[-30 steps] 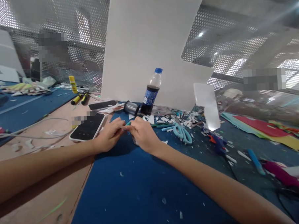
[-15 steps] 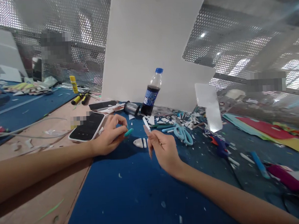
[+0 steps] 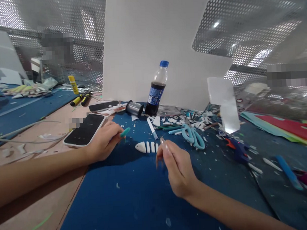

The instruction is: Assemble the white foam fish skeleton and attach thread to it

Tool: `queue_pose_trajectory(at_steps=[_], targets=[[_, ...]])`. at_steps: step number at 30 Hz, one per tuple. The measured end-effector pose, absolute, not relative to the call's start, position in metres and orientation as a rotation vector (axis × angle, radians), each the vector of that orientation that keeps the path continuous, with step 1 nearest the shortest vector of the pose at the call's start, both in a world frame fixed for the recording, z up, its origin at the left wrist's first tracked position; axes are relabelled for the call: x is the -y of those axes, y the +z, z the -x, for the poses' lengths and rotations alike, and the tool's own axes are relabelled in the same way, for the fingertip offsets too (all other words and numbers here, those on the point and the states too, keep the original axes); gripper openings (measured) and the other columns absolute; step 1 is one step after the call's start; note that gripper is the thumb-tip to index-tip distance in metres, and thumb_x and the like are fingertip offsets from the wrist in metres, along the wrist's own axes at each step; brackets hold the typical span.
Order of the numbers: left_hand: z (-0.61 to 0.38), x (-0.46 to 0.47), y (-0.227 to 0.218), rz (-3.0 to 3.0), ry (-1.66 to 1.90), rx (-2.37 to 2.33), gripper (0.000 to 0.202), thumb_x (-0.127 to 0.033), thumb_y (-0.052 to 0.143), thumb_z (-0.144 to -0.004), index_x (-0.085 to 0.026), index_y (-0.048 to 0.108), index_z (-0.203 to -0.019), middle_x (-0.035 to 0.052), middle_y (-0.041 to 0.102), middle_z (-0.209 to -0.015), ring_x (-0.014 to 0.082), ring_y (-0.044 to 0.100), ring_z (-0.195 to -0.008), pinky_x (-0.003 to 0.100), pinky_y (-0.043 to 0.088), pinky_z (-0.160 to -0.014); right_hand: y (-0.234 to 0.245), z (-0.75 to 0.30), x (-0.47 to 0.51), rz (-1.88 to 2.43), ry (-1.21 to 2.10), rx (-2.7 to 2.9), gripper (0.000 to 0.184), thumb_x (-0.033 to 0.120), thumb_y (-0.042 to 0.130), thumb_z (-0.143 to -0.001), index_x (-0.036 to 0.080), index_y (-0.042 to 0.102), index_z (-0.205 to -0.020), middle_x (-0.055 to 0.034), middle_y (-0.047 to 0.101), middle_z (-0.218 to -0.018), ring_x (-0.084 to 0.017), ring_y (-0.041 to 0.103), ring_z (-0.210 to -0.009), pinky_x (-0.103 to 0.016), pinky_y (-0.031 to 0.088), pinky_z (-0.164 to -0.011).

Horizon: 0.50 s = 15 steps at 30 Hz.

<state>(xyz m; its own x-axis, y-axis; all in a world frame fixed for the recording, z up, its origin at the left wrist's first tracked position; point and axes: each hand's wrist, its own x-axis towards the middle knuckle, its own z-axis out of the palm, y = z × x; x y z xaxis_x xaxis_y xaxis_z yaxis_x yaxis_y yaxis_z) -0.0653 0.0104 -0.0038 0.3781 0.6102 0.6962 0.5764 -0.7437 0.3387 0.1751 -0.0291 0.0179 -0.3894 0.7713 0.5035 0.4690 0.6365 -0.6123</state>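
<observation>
Head view, from the left: white-rimmed phone point(image 3: 85, 130) on the bare desk point(image 3: 59, 200), just beside the left hand point(image 3: 107, 140). Pinched there between thumb and fingers: a small teal piece point(image 3: 125, 131), smooth and round-ended, raised above the blue sheet point(image 3: 121, 204). Next, lying flat between both hands: white fish-shaped pieces point(image 3: 140, 147), with a pointed, dotted head leading a row of short strips, narrow blue gaps between them, and the rightmost visible strip partly behind curled fingers. Bent just over that end, the right hand point(image 3: 177, 168); cannot tell whether grasping anything. As for edges, left border of the sheet slanting from beneath the left forearm to the bottom. Widest room below the row, with only tiny flecks. Tighter beyond, with an upright cola bottle point(image 3: 155, 94) and a white marker point(image 3: 152, 128); at right, light-blue scissors point(image 3: 192, 135) and a glue gun point(image 3: 237, 149).
</observation>
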Motion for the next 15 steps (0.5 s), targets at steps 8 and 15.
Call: queue_pose_trajectory(at_steps=[8,15], targets=[[0.028,0.045,0.023,-2.724,1.157,-0.943,0.017,-0.005,0.036,-0.086,-0.020,0.041,-0.078,-0.0050,0.051,-0.059,0.0092,0.042,-0.052,0.022,0.038,-0.059,0.028,-0.172,0.047,0.582,0.117,2.314,0.038,0.034,0.041,-0.089,0.007,0.037,-0.115,-0.0199,0.049,-0.109,-0.029,0.046,-0.104,-0.048,0.039,-0.088],[0.011,0.066,0.022,-2.838,1.047,-0.987,0.018,-0.006,0.031,-0.086,-0.021,0.034,-0.076,-0.0078,0.051,-0.054,0.0083,0.044,-0.042,0.022,0.040,-0.053,0.009,-0.162,0.063,0.871,1.120,2.022,0.035,0.050,0.039,-0.091,0.019,0.041,-0.074,0.0023,0.047,-0.058,-0.010,0.046,-0.049,-0.021,0.036,-0.045]])
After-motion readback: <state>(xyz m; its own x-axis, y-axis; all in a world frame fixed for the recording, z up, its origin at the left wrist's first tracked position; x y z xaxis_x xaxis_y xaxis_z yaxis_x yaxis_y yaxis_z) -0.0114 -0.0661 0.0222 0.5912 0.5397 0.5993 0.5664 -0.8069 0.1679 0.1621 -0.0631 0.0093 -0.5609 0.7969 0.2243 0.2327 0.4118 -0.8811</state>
